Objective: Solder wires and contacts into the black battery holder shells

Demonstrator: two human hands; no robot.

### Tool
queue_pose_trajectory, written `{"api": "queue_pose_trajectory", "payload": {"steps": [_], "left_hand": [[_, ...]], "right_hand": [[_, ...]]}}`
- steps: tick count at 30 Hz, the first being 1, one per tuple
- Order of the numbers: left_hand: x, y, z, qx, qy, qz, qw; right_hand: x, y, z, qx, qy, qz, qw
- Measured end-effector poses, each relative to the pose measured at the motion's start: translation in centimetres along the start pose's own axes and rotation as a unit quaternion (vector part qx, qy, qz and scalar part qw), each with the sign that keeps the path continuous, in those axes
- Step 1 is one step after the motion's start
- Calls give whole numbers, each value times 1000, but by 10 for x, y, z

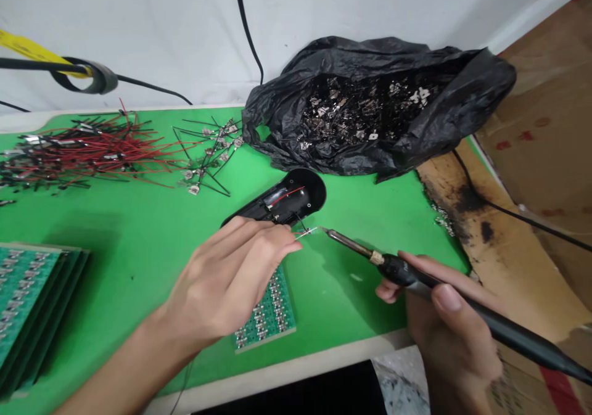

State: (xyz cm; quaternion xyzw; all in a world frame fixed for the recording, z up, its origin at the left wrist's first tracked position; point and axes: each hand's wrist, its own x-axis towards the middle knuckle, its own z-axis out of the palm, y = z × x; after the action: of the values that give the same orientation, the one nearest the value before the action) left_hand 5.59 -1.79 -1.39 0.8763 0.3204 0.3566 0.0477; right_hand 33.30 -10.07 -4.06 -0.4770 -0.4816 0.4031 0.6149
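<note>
The left hand (226, 279) lies over the near end of a black plastic housing (289, 199), a smooth, rounded, open shell with a red wire (287, 197) visible inside. Its fingers (263, 236) are pressed together and rest on the housing. A thin bare-ended wire (306, 232) projects just past the fingertips; whether they pinch it cannot be determined. The right hand (446, 322) grips a black soldering iron (398, 270) between thumb and fingers, its slim metal tip just beside the bare wire end. Contact between the two cannot be confirmed.

A green circuit board (271, 316) lies partly under the left wrist, its surface studded with metal parts. A stack of similar boards (32, 291) sits at the left edge of the green-topped bench (361, 298). Beyond the housing lie loose red and black wires (92, 150) and black wires with metal tabs (208, 150). A crumpled, glossy black plastic bag (370, 76) holds many small metal pieces (365, 113). Scorched cardboard (467, 205) borders the bench on the right.
</note>
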Motion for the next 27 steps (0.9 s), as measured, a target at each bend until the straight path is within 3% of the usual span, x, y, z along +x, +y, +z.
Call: {"api": "queue_pose_trajectory", "payload": {"steps": [27], "left_hand": [[-1, 0, -2, -17, -9, 0, 1000]], "right_hand": [[2, 1, -1, -1, -16, -10, 1000]]}}
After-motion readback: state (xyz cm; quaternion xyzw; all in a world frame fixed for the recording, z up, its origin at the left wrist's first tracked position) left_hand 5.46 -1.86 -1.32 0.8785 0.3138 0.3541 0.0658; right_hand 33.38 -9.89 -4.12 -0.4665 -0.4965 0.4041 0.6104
